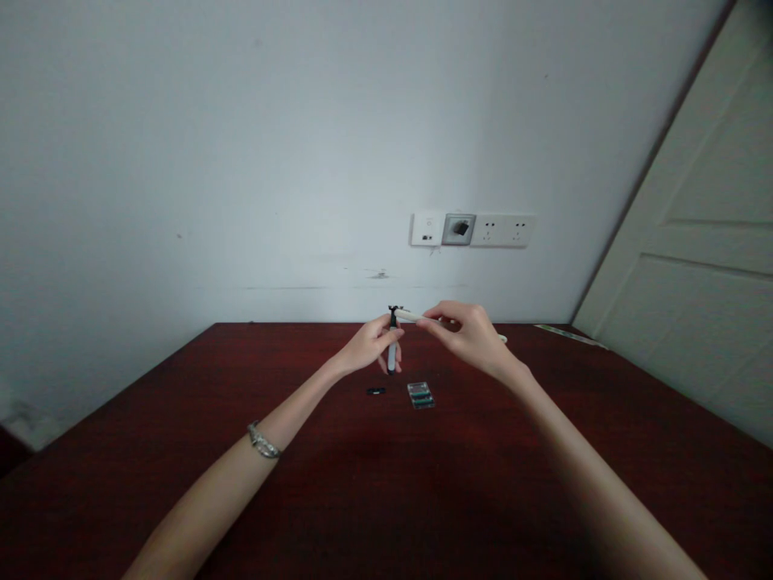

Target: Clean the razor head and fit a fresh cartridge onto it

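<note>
My left hand [369, 345] is closed around a razor [392, 354] with a grey and black handle, held upright with its black head at the top. Between the thumb and fingers of my right hand [462, 332] is a slim white stick [409, 316] that looks like a toothbrush. Its left end meets the razor just below the head; I cannot make out bristles. Below the hands, a small black piece [375, 391] lies on the table beside a clear plastic case [421, 395] with dark and green strips inside.
The dark red table [362, 499] runs back to a pale wall. Sockets [503, 231] and a black plug [461, 229] are on the wall. A flat pale strip [571, 334] lies at the back right, near a white door [713, 225].
</note>
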The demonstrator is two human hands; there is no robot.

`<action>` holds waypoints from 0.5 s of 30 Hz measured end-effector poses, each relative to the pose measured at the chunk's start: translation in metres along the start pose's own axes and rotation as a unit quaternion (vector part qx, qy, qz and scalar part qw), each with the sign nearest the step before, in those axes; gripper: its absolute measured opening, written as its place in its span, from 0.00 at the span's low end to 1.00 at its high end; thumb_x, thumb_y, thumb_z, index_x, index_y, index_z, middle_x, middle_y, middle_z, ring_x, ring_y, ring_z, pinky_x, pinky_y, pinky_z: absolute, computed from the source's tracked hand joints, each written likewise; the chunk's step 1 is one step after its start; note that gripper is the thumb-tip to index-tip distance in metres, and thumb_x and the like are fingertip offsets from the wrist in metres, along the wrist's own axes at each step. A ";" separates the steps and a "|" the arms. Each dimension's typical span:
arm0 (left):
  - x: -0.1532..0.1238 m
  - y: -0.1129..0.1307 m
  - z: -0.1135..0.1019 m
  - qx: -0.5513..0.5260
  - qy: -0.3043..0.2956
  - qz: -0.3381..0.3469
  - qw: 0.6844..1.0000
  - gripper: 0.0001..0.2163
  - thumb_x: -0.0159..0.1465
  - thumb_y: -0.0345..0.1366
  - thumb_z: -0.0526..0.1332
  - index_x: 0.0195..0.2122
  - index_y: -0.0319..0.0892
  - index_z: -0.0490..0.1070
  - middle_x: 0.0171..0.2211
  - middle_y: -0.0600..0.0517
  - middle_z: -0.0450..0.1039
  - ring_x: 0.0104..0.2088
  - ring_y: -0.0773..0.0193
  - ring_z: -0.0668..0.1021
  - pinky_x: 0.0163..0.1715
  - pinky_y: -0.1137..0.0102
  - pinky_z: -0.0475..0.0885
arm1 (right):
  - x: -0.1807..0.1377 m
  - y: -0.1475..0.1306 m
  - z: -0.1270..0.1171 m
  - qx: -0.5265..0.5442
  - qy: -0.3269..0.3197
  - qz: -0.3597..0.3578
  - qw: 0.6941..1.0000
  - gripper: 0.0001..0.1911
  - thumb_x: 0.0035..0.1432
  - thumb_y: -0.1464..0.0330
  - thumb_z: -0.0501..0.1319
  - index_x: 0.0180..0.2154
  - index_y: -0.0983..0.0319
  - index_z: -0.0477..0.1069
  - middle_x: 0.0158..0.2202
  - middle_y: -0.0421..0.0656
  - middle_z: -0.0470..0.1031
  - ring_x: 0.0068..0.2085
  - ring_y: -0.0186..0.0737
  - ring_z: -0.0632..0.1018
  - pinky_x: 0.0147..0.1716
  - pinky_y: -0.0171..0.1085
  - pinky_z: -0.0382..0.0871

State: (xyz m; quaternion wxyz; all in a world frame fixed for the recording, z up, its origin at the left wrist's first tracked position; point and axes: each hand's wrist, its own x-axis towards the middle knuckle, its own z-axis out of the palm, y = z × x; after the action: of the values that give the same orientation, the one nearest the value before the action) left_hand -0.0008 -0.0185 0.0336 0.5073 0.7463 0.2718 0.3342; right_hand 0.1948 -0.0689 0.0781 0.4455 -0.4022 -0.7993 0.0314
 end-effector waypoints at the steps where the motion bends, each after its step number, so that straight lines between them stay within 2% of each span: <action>1: 0.000 0.000 0.001 0.006 0.001 0.004 1.000 0.11 0.64 0.42 0.53 0.40 0.40 0.56 0.21 0.53 0.72 0.20 0.63 0.78 0.15 0.76 0.69 | -0.001 0.000 0.003 -0.009 0.010 -0.003 1.000 0.12 0.57 0.61 0.59 0.31 0.62 0.75 0.30 0.44 0.77 0.30 0.38 0.74 0.30 0.36 0.63; 7: -0.001 -0.001 0.005 0.050 0.012 0.030 0.998 0.09 0.65 0.40 0.52 0.38 0.39 0.59 0.22 0.53 0.71 0.21 0.64 0.77 0.15 0.76 0.68 | -0.001 0.002 0.014 -0.023 0.010 0.000 1.000 0.11 0.57 0.62 0.59 0.31 0.61 0.75 0.29 0.43 0.78 0.29 0.37 0.74 0.30 0.35 0.62; 11: -0.001 -0.001 0.002 0.051 0.015 0.062 0.997 0.08 0.64 0.38 0.53 0.37 0.39 0.59 0.23 0.53 0.71 0.22 0.67 0.77 0.18 0.77 0.68 | 0.001 0.006 0.006 0.014 0.003 0.015 1.000 0.14 0.56 0.59 0.59 0.28 0.62 0.75 0.28 0.43 0.78 0.28 0.37 0.73 0.29 0.35 0.62; 15: -0.002 0.001 -0.003 0.044 0.027 0.092 0.994 0.07 0.64 0.38 0.53 0.35 0.40 0.58 0.23 0.53 0.71 0.23 0.67 0.77 0.21 0.75 0.69 | 0.002 0.022 -0.003 0.007 0.007 0.022 1.000 0.15 0.56 0.58 0.58 0.28 0.62 0.75 0.25 0.42 0.76 0.26 0.36 0.71 0.27 0.35 0.61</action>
State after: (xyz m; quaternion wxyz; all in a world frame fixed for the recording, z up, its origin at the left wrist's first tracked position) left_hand -0.0040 -0.0185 0.0354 0.4336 0.7804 0.2306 0.3871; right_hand 0.2101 -0.0533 0.0723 0.4531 -0.4169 -0.7867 0.0446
